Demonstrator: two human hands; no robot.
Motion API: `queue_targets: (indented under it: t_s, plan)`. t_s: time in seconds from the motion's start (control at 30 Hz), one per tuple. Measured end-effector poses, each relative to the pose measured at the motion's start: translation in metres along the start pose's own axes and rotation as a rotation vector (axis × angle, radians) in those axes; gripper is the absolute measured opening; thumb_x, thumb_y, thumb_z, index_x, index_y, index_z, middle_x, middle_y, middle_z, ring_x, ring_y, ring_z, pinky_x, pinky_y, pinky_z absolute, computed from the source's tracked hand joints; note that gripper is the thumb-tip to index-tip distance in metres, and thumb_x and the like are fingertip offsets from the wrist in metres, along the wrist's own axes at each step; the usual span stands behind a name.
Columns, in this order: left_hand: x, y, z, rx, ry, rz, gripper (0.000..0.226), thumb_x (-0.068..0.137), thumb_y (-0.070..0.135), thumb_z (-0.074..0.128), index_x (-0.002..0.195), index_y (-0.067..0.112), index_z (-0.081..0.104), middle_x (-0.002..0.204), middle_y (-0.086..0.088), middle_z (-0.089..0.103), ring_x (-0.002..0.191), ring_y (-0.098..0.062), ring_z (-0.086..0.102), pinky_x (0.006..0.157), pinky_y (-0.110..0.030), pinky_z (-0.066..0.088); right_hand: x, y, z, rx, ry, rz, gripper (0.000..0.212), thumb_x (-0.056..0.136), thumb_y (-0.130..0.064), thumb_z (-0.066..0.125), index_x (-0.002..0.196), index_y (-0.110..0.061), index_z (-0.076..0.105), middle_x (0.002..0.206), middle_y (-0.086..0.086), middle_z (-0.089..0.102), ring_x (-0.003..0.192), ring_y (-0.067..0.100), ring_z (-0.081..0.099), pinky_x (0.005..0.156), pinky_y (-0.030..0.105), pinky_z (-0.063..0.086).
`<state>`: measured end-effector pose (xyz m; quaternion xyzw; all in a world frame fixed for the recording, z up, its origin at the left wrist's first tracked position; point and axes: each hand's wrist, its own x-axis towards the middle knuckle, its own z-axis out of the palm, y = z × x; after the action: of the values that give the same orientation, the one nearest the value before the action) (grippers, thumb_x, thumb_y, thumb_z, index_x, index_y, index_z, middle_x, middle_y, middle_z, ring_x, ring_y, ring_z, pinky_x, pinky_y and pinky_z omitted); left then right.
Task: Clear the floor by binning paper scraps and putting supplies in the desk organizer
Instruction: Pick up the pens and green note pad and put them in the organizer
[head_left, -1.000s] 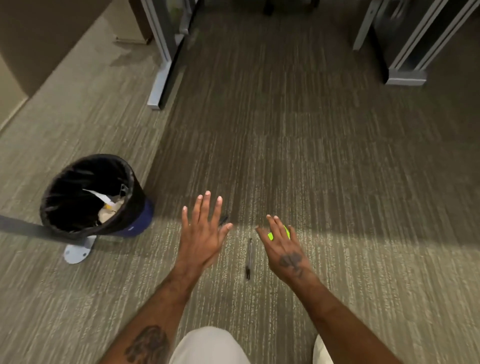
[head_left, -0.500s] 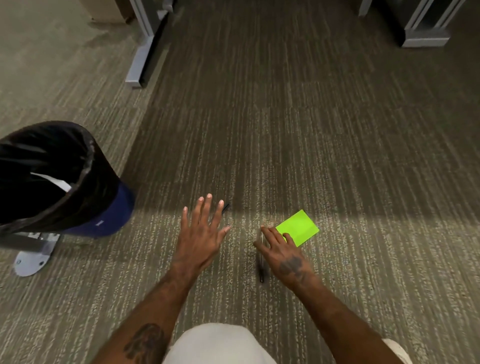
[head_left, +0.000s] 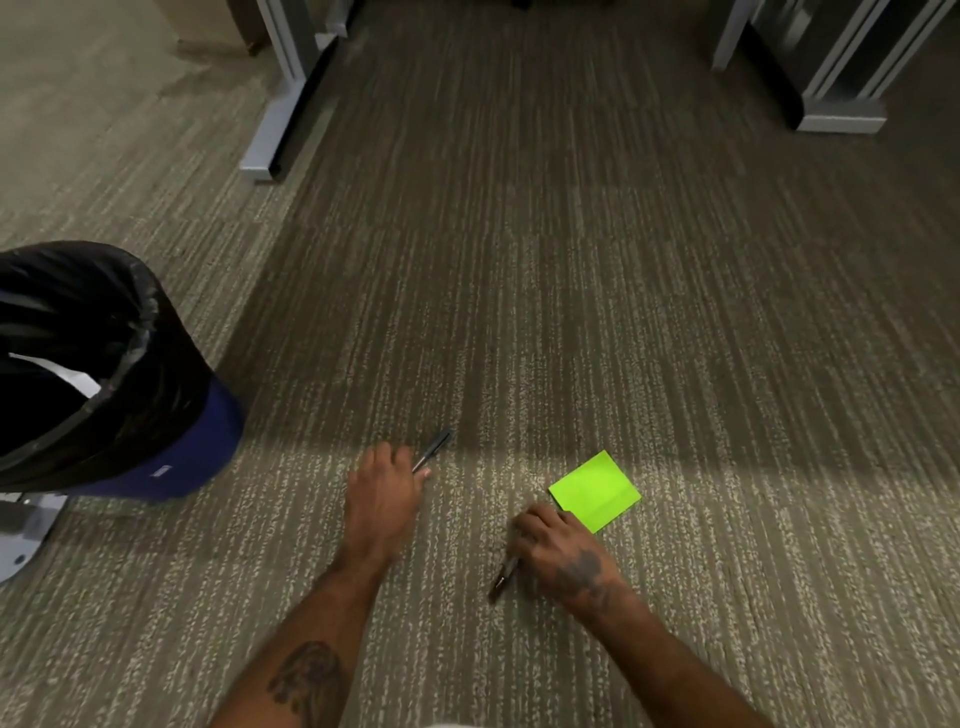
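— What is held on the striped grey carpet (head_left: 571, 260)?
— A slim dark pen (head_left: 434, 449) is pinched by the left hand (head_left: 384, 499); another dark pen (head_left: 503, 577) is gripped under the curled right hand (head_left: 563, 558).
— And the bright green square sticky pad (head_left: 595, 491)?
— It is left flat just beside the right fingers, well apart from the black-lined blue bin (head_left: 171, 457).

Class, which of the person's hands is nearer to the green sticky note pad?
Right. The right hand sits just beside the green sticky note pad, at its near corner; the left hand is farther off, to its left.
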<state>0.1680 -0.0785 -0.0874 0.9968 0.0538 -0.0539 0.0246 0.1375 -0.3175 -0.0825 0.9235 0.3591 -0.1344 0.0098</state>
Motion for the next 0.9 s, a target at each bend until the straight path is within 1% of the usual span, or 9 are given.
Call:
queue_targets:
  t_s: [0.1, 0.2, 0.33, 0.47, 0.57, 0.67, 0.77, 0.83, 0.9]
  plan:
    - [0.004, 0.0, 0.003, -0.093, -0.016, -0.067, 0.028, 0.096, 0.037, 0.052, 0.114, 0.016, 0.056, 0.112, -0.003, 0.056, 0.096, -0.014, 0.049, 0.08, -0.028, 0.048, 0.002, 0.004, 0.007, 0.027, 0.138, 0.045, 0.023, 0.079, -0.031, 0.041, 0.08, -0.026, 0.064, 0.085, -0.005, 0.063, 0.083, 0.018, 0.06, 0.062, 0.031, 0.052]
    - [0.009, 0.005, 0.003, -0.197, -0.019, -0.108, 0.018, 0.096, 0.027, 0.054, 0.109, 0.016, 0.057, 0.106, -0.002, 0.058, 0.089, -0.013, 0.051, 0.074, -0.028, 0.048, 0.01, 0.005, 0.004, 0.239, 0.295, 0.257, 0.018, 0.083, -0.031, 0.048, 0.088, -0.026, 0.065, 0.086, -0.004, 0.063, 0.079, 0.019, 0.06, 0.06, 0.033, 0.05]
    - [0.007, 0.02, -0.017, -0.864, -0.096, -0.269, 0.016, 0.099, 0.021, 0.049, 0.114, 0.018, 0.055, 0.1, 0.002, 0.061, 0.086, -0.014, 0.058, 0.064, -0.024, 0.044, 0.027, -0.006, -0.02, 0.932, 0.419, 0.637, 0.014, 0.088, -0.022, 0.065, 0.1, -0.018, 0.07, 0.095, -0.004, 0.067, 0.088, 0.013, 0.06, 0.079, 0.028, 0.047]
    - [-0.006, 0.037, -0.03, -1.485, -0.382, -0.4, 0.028, 0.101, 0.012, 0.041, 0.124, 0.014, 0.057, 0.094, -0.004, 0.061, 0.082, -0.016, 0.056, 0.07, -0.029, 0.046, 0.041, -0.021, -0.047, 1.335, 0.425, 0.757, 0.014, 0.086, -0.016, 0.07, 0.1, -0.016, 0.072, 0.085, -0.008, 0.07, 0.081, 0.009, 0.067, 0.071, 0.016, 0.05]
    - [-0.016, 0.05, -0.038, -1.895, -0.526, -0.499, 0.028, 0.099, 0.0, 0.039, 0.118, 0.005, 0.058, 0.1, -0.015, 0.067, 0.085, -0.018, 0.063, 0.068, -0.03, 0.049, 0.048, -0.032, -0.054, 1.425, 0.443, 0.739, 0.013, 0.084, -0.011, 0.071, 0.091, -0.021, 0.069, 0.085, -0.005, 0.072, 0.078, 0.007, 0.068, 0.069, 0.014, 0.052]
    - [-0.023, 0.057, -0.04, -2.133, -0.609, -0.503, 0.029, 0.098, 0.001, 0.038, 0.12, 0.0, 0.058, 0.111, -0.023, 0.067, 0.092, -0.024, 0.067, 0.076, -0.033, 0.058, 0.051, -0.038, -0.055, 1.386, 0.449, 0.779, 0.013, 0.083, -0.012, 0.072, 0.094, -0.018, 0.071, 0.088, -0.005, 0.073, 0.079, 0.004, 0.068, 0.072, 0.014, 0.054]
    - [-0.025, 0.062, -0.04, -2.169, -0.616, -0.525, 0.029, 0.1, 0.01, 0.039, 0.12, 0.002, 0.059, 0.101, -0.016, 0.07, 0.081, -0.019, 0.069, 0.065, -0.034, 0.059, 0.048, -0.041, -0.06, 1.302, 0.455, 0.784, 0.013, 0.085, -0.014, 0.069, 0.097, -0.016, 0.075, 0.084, -0.006, 0.072, 0.074, 0.002, 0.065, 0.064, 0.007, 0.047]
    - [-0.024, 0.065, -0.041, -2.131, -0.604, -0.548, 0.026, 0.101, 0.009, 0.039, 0.117, 0.005, 0.059, 0.1, -0.015, 0.07, 0.08, -0.02, 0.07, 0.06, -0.036, 0.059, 0.044, -0.038, -0.06, 1.224, 0.438, 0.753, 0.012, 0.088, -0.019, 0.066, 0.093, -0.018, 0.077, 0.083, -0.004, 0.075, 0.073, 0.008, 0.067, 0.064, 0.018, 0.05]
    - [-0.022, 0.066, -0.042, -2.064, -0.607, -0.531, 0.026, 0.101, 0.008, 0.038, 0.122, 0.006, 0.054, 0.109, -0.015, 0.071, 0.092, -0.025, 0.07, 0.065, -0.041, 0.058, 0.039, -0.028, -0.058, 1.222, 0.474, 0.797, 0.015, 0.091, -0.022, 0.062, 0.09, -0.02, 0.077, 0.082, -0.002, 0.076, 0.072, 0.011, 0.069, 0.064, 0.024, 0.052]
